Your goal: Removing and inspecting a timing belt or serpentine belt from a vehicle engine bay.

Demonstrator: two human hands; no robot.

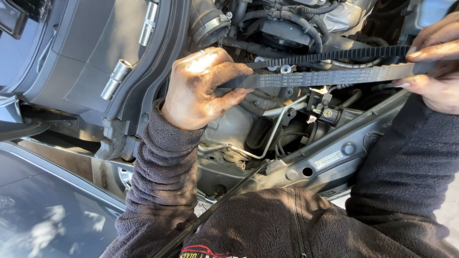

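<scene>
Above the open engine bay [287,138], the left hand [198,91] and the right hand [437,67] each pinched one end of a black toothed timing belt [325,71], which looked light, flexible and probably a little greasy, best gripped on its flat sides.

black toothed rubber belt [330,71]: white print, ribbed edge | fleece sleeves [162,181]: dark charcoal | metal sockets [116,79]: shiny silver | engine-bay plastic cover [81,57]: grey
</scene>
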